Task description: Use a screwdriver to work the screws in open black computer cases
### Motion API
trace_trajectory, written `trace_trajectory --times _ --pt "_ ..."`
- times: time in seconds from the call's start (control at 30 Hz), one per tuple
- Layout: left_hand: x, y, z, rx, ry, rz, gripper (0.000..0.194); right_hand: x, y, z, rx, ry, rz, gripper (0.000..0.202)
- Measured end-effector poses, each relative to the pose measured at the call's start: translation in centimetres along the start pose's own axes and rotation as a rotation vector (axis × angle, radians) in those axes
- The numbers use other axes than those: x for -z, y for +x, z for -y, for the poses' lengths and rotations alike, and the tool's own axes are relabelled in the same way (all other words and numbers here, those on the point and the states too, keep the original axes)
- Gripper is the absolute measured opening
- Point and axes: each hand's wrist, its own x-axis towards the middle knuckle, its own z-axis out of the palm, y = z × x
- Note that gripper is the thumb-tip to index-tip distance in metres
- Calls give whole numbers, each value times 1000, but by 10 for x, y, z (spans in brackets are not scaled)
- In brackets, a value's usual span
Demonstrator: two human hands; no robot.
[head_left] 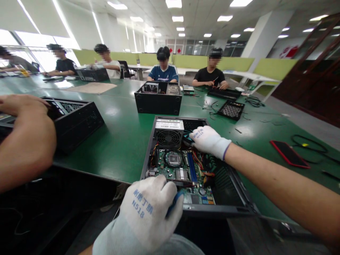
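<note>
An open black computer case (225,209) lies in front of me, holding a green motherboard (166,168), a power supply with a fan (168,138), blue memory slots (191,166) and coloured cables. My left hand (151,209), in a white glove, is closed at the case's near left edge; something blue shows between thumb and fingers, too hidden to name. My right hand (208,141), also gloved, reaches into the upper part of the case beside the power supply. Its fingers are curled near a dark and light-blue item, and what they grip cannot be made out.
Another person's arm (29,141) works at a black case (77,124) on the left. Across the green table (117,124) stands a further case (158,103). A red-edged phone-like object (289,154), cables and a black tray (231,109) lie right. Several people sit beyond.
</note>
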Motion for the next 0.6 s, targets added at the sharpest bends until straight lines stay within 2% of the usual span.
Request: trace_trajectory --times 0.17,0.4,0.5,0.6 --pt "0 0 0 15 -17 28 22 1 -7 -4 11 10 -32 31" --pt "8 4 1 63 -97 128 6 -4 -31 -8 -40 125 -201 45" --pt "14 12 5 35 -111 182 10 -7 -35 -10 -54 214 -264 48" --pt "17 31 11 -52 -59 240 12 -8 -35 -12 -90 310 -308 46"
